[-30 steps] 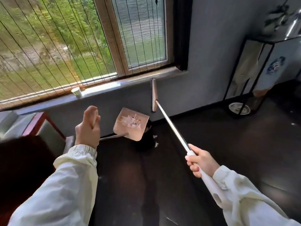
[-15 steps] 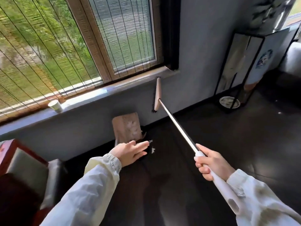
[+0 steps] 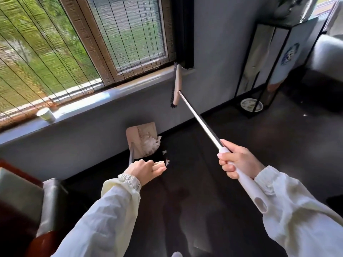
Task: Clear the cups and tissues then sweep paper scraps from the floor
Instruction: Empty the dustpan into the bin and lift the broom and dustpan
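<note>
view: head, 1 camera
left hand point(image 3: 145, 168): yours, at the near end of the dustpan handle point(image 3: 131, 155); fingers together, pointing right; cannot tell if they wrap it
dustpan point(image 3: 138, 135): low at the foot of the wall point(image 3: 83, 145), tilted, probably so the load stays put
paper scraps point(image 3: 150, 143): white clump at the pan's right edge
loose scraps point(image 3: 167, 161): at least 2 bits on the dark floor point(image 3: 241, 117), just beside your fingertips
right hand point(image 3: 239, 164): yours, wrapped tight round the broom's white grip
broom point(image 3: 177, 86): head raised near the window sill point(image 3: 111, 97), likely held clear of the pile
cup point(image 3: 46, 114): 1 on the sill, well apart from both hands, not cleared
next: judged, lower the broom and flick the last bits in
</note>
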`<state>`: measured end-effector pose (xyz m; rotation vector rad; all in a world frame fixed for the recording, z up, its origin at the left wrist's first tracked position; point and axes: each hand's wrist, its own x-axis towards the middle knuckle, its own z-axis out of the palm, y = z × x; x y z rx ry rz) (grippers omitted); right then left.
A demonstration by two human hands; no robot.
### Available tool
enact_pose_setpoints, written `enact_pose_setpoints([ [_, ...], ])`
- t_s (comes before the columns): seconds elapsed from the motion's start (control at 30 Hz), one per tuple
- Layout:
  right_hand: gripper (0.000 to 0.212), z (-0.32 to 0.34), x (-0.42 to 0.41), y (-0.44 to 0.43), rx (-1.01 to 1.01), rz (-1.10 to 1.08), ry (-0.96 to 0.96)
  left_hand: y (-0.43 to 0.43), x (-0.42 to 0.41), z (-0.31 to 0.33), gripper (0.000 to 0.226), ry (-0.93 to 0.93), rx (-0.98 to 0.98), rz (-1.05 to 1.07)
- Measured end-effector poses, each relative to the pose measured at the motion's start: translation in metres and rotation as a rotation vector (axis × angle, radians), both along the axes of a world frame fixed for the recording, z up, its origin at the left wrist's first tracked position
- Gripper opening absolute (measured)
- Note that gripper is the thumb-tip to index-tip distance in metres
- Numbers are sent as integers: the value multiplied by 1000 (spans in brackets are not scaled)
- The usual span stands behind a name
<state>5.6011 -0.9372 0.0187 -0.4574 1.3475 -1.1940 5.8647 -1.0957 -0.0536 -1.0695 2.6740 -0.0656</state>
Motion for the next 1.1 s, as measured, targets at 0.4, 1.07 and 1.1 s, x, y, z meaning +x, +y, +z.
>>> enact_pose_setpoints([
  [0.4,72,-12,8,6,39,40,-19,-33,20,25,74,164,-270,54],
  [1.07,70,-34,31,19,72,68,-146,15,15,-35,74,-86,-207,-115],
  [1.1,71,-34,31,22,74,67,-144,10,17,-30,74,-112,-222,-134],
])
